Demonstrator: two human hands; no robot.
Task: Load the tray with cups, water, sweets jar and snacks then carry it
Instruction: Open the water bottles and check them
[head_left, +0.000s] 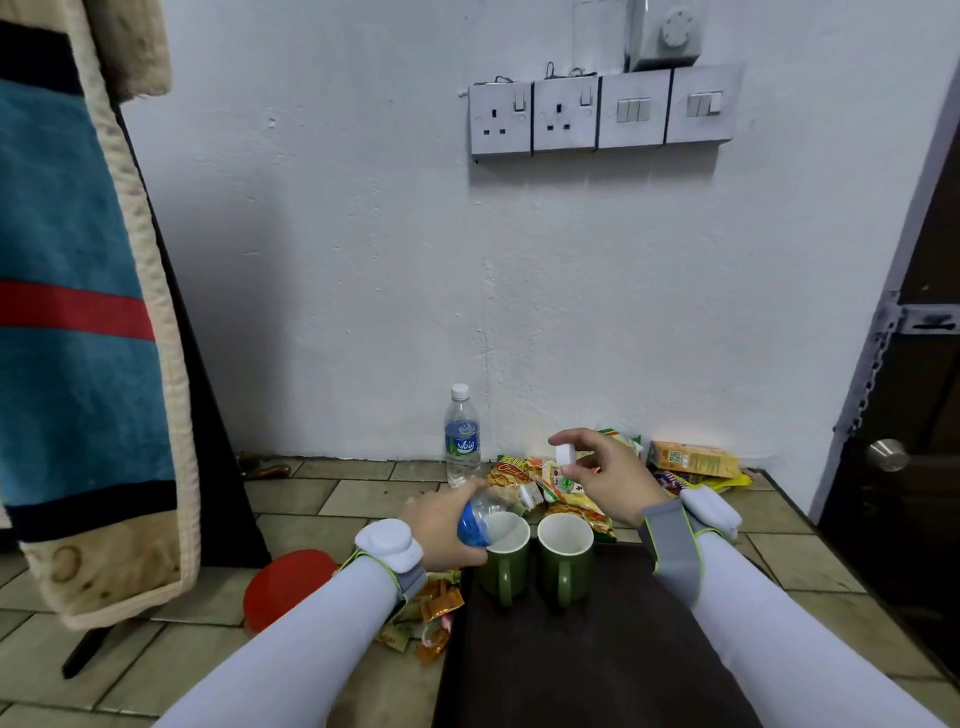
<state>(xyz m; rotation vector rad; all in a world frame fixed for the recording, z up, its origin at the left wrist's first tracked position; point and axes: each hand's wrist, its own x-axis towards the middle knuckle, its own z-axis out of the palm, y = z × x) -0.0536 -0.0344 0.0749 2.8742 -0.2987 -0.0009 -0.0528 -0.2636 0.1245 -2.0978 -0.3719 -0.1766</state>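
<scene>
Two green cups with white insides stand on a dark brown tray (597, 654). My left hand (441, 530) grips a small water bottle (480, 519) tipped over the left cup (503, 556), its mouth at the rim. The right cup (565, 558) stands beside it. My right hand (602, 475) is raised above the cups and pinches a white bottle cap (565, 453). A second, upright water bottle (462, 439) stands by the wall. Snack packets (524, 480) lie behind the cups. A sweets jar with a red lid (288, 584) sits left of the tray, partly behind my left forearm.
Loose wrapped sweets (434, 618) lie at the tray's left edge. An orange carton (693, 458) and more packets lie at the back right of the tiled counter (322, 519). A towel (78, 312) hangs at the left. A door with a knob (887, 454) is at the right.
</scene>
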